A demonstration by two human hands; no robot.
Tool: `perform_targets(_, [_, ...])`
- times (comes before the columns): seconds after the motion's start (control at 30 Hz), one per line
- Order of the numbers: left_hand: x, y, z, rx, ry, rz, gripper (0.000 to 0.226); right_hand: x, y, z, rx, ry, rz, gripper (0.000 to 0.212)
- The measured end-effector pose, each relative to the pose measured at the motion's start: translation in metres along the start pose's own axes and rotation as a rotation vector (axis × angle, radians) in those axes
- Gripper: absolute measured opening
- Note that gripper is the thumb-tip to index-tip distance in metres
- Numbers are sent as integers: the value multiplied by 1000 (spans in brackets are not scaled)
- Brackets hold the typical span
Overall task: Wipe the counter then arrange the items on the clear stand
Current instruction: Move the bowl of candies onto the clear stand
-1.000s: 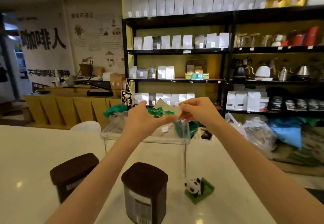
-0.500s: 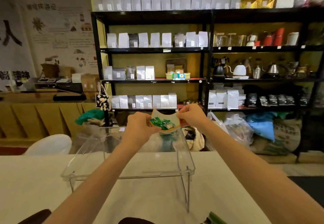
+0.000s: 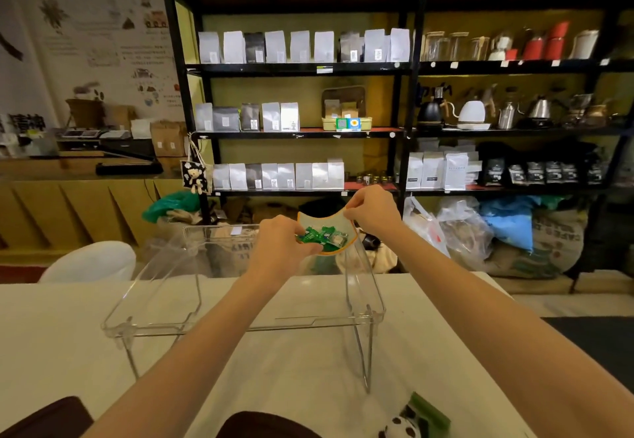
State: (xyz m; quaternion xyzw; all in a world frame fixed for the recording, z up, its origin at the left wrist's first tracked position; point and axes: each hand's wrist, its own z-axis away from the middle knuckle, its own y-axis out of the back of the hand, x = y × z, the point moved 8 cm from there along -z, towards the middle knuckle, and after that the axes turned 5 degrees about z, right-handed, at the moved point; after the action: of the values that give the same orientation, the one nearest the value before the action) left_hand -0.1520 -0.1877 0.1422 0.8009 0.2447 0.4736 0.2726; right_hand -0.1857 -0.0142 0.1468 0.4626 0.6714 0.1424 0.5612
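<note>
Right now I have both grips, left hand (image 3: 279,249) and right hand (image 3: 374,209), pinching opposite edges of the orange-rimmed green-printed flexible card (image 3: 324,235). I hold it over the clear acrylic stand (image 3: 363,280) on the white worktop (image 3: 51,328), apparently to set it upright at the far right corner.

Clear stand (image 3: 363,286) on the counter (image 3: 61,334); panda figurine (image 3: 399,428) before it, shelves (image 3: 408,67) behind.

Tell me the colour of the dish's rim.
Orange, around a pale dish holding green packets; seen in the head view, the only one.
</note>
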Motion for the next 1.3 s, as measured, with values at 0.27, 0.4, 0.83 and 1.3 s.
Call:
perform_targets(0.27, [-3, -6, -8, -51, 24, 22, 43, 12, -6, -2, -40, -34, -37, 17])
perform_targets(0.4, [-5, -9, -10, -88, 36, 24, 40, 13, -10, -1, -43, -51, -84, 17])
perform_targets(0.83, [0, -5, -2, -149, 6, -102, 40, 12, -4, 10, -94, -39, -88, 20])
perform_targets(1.3, [91, 19, 65, -57, -254, -322, 39, 8, 69, 77, -238, 63, -82, 22])
